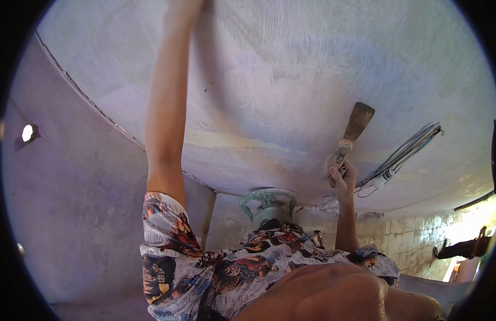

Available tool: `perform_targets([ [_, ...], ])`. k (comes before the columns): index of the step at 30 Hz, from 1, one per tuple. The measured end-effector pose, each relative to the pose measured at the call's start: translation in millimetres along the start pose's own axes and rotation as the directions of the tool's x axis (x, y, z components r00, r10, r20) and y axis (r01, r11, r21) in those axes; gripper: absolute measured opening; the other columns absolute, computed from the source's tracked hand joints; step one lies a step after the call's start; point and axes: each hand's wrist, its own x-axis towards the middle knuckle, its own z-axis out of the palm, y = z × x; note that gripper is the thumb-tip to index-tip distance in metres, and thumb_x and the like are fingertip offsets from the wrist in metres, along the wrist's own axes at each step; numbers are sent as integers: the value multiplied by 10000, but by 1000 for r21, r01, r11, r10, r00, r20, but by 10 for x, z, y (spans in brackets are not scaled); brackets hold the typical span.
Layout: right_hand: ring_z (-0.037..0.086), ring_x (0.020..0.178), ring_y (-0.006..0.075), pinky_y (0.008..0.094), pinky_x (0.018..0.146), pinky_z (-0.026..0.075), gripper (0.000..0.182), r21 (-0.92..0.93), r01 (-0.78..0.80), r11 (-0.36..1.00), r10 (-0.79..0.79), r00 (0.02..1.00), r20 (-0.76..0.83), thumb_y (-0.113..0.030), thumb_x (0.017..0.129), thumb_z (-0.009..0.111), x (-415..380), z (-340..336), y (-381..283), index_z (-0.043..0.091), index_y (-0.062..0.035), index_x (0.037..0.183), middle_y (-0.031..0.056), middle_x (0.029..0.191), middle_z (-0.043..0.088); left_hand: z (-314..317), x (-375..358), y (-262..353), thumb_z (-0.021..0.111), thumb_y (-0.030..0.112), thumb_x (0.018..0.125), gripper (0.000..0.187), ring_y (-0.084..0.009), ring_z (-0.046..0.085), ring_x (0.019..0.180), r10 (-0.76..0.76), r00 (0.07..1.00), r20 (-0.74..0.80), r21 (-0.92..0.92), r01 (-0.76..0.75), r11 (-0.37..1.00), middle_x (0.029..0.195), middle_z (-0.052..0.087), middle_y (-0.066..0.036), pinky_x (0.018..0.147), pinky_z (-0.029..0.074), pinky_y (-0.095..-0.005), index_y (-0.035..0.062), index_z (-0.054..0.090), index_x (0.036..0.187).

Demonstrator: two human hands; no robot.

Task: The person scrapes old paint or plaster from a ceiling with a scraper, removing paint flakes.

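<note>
**Position of the hands**

- Right hand (342,179): raised overhead and closed in a fist round the handle of a putty knife (355,127). The handle is crusted with pale dried filler. The flat, dark blade points up and away from the hand and lies against, or just off, the ceiling (291,69); actual contact cannot be confirmed. The shallow blade angle appears suited to drawing the edge along the surface rather than digging into it.
- Left hand (185,6): the left arm is extended straight up to the ceiling at the top edge of the view. The hand is almost wholly cropped there, so whether it is spread flat or closed cannot be told. The straight arm suggests it serves as a brace for balance while the other hand handles the tool.

**Location of the tool**

The putty knife is on the right side of the view, just beside a bundle of cables (406,152) that runs along the ceiling and ends in loose loops near the right hand. Tool and cables are apart.

**Surroundings**

- The ceiling is coated in pale, streaked filler with darker bare patches.
- A green fan mount (266,200) hangs from the ceiling between the two arms, above the printed shirt (216,267).
- The left wall (71,214) is rough plaster and has a small bright opening (27,132).
- A block wall (408,241) stands at lower right.
</note>
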Motion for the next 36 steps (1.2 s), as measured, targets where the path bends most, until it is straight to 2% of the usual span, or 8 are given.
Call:
perform_targets([
  [3,408,519,9,179,446,279,351,62,3,998,-3,1000,1,-252,895,698,41,119,-23,591,30,1075,-3,742,566,-329,-466,656,465,307,943,555,-358,201,1454,387,867,315,-169,-350,921,1566,281,-117,1166,102,-548,193,387,1480],
  [6,472,606,27,185,526,351,341,88,8,996,-13,999,52,-228,901,694,49,234,-53,594,38,1091,-1,789,590,-382,-926,777,435,370,948,538,-299,207,1464,851,391,350,-538,-661,524,1572,281,-67,1174,104,-546,252,398,1472],
  [9,511,674,49,197,589,394,353,69,43,997,-50,993,104,-225,901,697,52,235,-102,590,49,1096,13,825,604,-324,-703,405,438,365,949,530,-280,213,1465,864,335,375,-540,-679,498,1574,277,-72,1173,103,-552,249,412,1465],
  [14,531,709,65,208,627,418,365,31,65,997,-68,989,129,-231,899,701,24,235,-58,591,62,1087,24,842,613,-273,199,-862,397,269,990,506,-339,197,1457,214,965,153,-45,-209,977,1561,283,-136,1180,131,-480,124,385,1474],
  [18,502,660,42,189,569,381,344,40,48,998,-49,998,40,-218,904,690,-21,216,-42,596,55,1090,17,814,611,-274,-73,-1535,361,249,1017,515,-337,174,1462,-245,969,23,94,242,966,1565,260,-155,1182,124,-466,95,305,1506],
  [23,374,478,3,171,398,214,328,61,-9,998,9,1000,0,-222,913,658,-63,262,-3,584,29,1111,26,739,576,-659,-911,-1188,392,352,999,560,-364,209,1449,47,986,159,-41,-41,998,1573,223,-182,1158,162,-517,137,311,1511],
  [30,496,615,26,174,519,352,215,61,26,998,-33,991,132,-118,896,655,-44,490,-31,629,40,1040,17,789,623,-1995,-2196,-348,572,130,932,291,-356,466,1310,-167,676,717,-184,416,890,1393,505,-210,1071,369,-437,69,648,1207],
  [36,404,595,28,210,531,331,221,-135,-6,991,60,916,396,-97,858,698,-116,897,223,639,22,1035,-33,679,520,-2758,-2858,675,610,175,910,324,-262,586,1159,-217,179,960,-117,955,272,1209,640,-159,1012,423,-376,4,629,1185],
])
